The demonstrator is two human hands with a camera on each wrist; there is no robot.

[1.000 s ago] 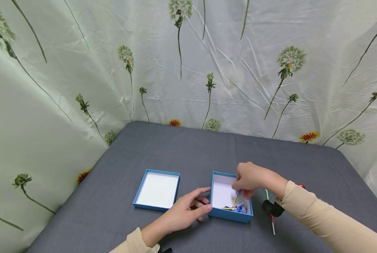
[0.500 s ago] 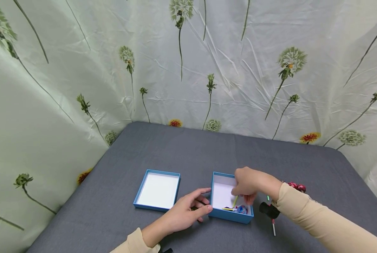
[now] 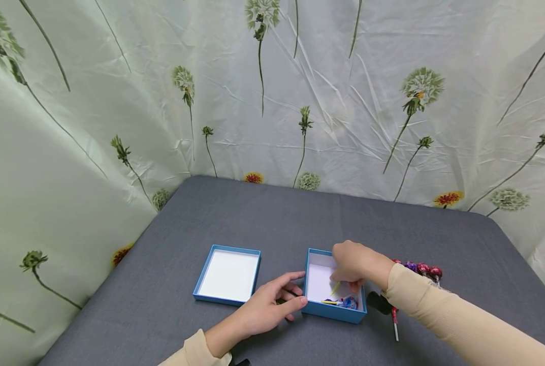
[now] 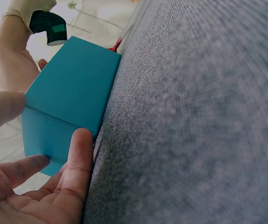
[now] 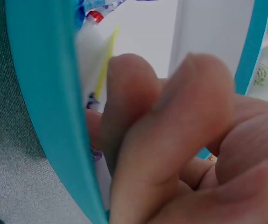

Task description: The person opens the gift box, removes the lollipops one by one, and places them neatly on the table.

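Observation:
A blue box with a white inside stands uncovered on the grey cloth. My left hand rests against its left side, fingers extended, with fingertips touching the wall in the left wrist view. Reaching inside near the right wall, my right hand has its fingers curled round the head of a lollipop, mostly hidden behind them. That lollipop's yellow stick sticks out past the fingers in the right wrist view. A blue-wrapped lollipop lies in the box's near right corner.
The matching blue lid lies inside up to the left. Several red and purple lollipops lie right of the box, partly under my right forearm. A lollipop with a white stick is nearer. A flowered curtain hangs behind.
My right hand has moved left and lower into the box, the yellow stick shifting slightly left with it. More of the red and purple lollipops now shows. My left hand has stayed put.

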